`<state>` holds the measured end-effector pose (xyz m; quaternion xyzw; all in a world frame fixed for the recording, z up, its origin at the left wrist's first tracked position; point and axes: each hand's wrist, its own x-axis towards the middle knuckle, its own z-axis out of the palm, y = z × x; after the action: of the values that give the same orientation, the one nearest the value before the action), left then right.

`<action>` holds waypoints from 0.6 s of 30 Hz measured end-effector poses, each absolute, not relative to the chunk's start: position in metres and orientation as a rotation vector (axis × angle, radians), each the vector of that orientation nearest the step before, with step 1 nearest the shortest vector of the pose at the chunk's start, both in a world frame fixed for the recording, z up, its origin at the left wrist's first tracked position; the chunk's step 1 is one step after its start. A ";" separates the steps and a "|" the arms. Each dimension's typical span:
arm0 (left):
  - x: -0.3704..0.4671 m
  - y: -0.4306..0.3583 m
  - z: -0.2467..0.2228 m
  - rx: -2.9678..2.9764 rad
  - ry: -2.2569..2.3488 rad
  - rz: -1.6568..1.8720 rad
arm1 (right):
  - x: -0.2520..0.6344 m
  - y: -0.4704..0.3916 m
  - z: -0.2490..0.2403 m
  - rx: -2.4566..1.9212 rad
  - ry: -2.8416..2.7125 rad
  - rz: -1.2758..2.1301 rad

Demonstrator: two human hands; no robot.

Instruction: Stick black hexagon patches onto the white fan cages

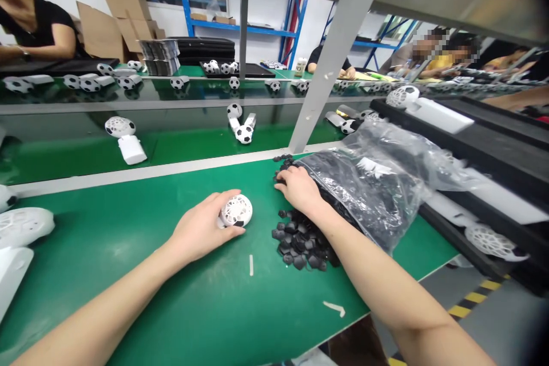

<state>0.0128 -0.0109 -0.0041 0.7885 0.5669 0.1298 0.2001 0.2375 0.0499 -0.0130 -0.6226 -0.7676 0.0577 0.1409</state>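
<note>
My left hand (203, 223) is curled round the ball (237, 210) left of the bag (377, 194), half-curled right hand (300, 187) is at black bits (300, 243) beside the bag, can't tell if gripping any, and one careless sweep could scatter them.

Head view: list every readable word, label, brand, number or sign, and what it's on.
No readable text in this frame.
Pale container at the back: dark marking, too small and blurred to read.
Clear plastic bag beside the right hand: no legible print.
White ball in the left hand: no lettering visible.
</note>
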 end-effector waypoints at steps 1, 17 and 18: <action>0.013 -0.010 -0.004 2.216 1.574 0.358 | 0.242 0.053 -0.014 -1.835 -2.217 0.159; 0.009 -0.007 -0.003 2.502 1.400 0.309 | 0.250 0.037 -0.003 -1.655 -2.461 0.431; 0.008 -0.006 -0.003 2.496 1.410 0.314 | 0.251 0.034 -0.002 -1.629 -2.499 0.430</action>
<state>0.0080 -0.0063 -0.0034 0.8583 0.4849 0.1081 0.1287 0.2511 0.0342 -0.0019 -0.5394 -0.8275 0.1424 0.0636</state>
